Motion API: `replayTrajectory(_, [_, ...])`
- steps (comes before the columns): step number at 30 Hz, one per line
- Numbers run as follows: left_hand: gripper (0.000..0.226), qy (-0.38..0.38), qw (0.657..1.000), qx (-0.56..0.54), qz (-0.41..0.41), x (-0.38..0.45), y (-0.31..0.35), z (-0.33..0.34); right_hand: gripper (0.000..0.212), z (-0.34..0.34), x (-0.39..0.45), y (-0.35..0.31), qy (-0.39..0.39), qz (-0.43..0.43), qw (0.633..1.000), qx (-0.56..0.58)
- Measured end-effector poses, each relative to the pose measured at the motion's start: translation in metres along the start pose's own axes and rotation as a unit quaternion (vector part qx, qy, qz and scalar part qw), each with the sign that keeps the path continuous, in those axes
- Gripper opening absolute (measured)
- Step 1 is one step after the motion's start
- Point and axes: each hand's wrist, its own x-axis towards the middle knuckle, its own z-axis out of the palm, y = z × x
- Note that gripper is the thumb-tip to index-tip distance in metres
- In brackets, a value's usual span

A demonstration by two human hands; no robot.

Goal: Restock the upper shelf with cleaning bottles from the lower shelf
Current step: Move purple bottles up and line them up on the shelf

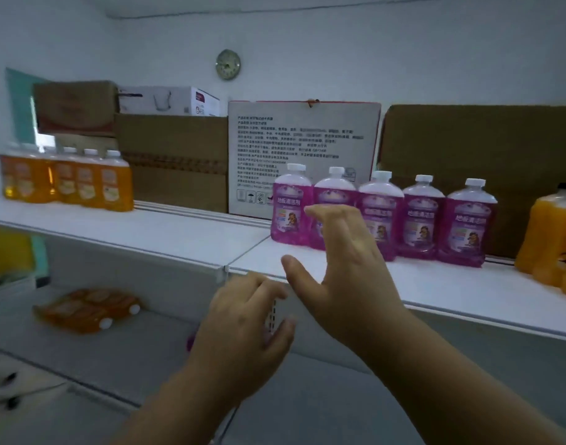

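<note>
Nearest, left hand (243,326) curls around a mostly hidden bottle (274,313) (only a white barcoded patch and a magenta sliver show) just below the white upper shelf (468,290) edge. Risk: it clips that lip on the way up. Right hand (346,261) is spread wide, empty, in front of the row of purple plastic cleaning bottles (418,216); a careless sweep could topple them. Orange bottles (89,308) lie on the lower shelf (82,351).

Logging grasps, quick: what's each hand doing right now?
Left hand: fingers curled round a bottle, mostly hidden; only a white label and a bit of purple show.
Right hand: open, fingers spread, holding nothing.
</note>
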Motion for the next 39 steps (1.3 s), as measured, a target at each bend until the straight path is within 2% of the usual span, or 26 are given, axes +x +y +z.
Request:
replayTrajectory(4, [0.03, -0.072, 0.995, 0.028, -0.069, -0.051, -0.047, -0.014, 0.054, 0.036, -0.014, -0.043, -0.024, -0.024, 0.999, 0.034])
replayTrajectory(8, [0.032, -0.15, 0.983, 0.034, -0.104, -0.097, -0.114, -0.011, 0.05, 0.093, -0.036, -0.071, -0.043, 0.0, 0.998, 0.051])
replayTrajectory(15, [0.036, -0.27, 0.956, -0.027, -0.109, -0.132, -0.217, 0.01, 0.047, 0.194, -0.067, -0.091, -0.091, 0.147, 0.985, 0.008])
replayTrajectory(21, [0.033, -0.347, 0.926, -0.08, -0.121, -0.112, -0.244, 0.062, 0.048, 0.221, -0.071, -0.078, -0.107, 0.227, 0.966, -0.061])
replayTrajectory(26, [0.033, -0.333, 0.93, -0.058, -0.142, -0.106, -0.245, 0.116, 0.048, 0.234, -0.074, -0.05, -0.106, 0.259, 0.956, -0.083])
replayTrajectory(29, [0.051, -0.299, 0.935, -0.002, -0.19, -0.088, -0.248, 0.145, 0.044, 0.239, -0.08, -0.029, -0.111, 0.258, 0.957, -0.077])
replayTrajectory(34, [0.075, -0.39, 0.88, 0.048, -0.266, -0.051, -0.245, 0.187, 0.043, 0.248, -0.094, -0.002, -0.15, 0.266, 0.951, -0.049])
replayTrajectory(37, [0.074, -0.45, 0.85, 0.068, -0.266, -0.045, -0.242, 0.195, 0.042, 0.253, -0.095, 0.014, -0.169, 0.278, 0.945, -0.033])
replayTrajectory(39, [0.069, -0.478, 0.822, 0.005, -0.31, -0.05, -0.244, 0.185, 0.046, 0.26, -0.095, 0.023, -0.176, 0.286, 0.942, -0.014])
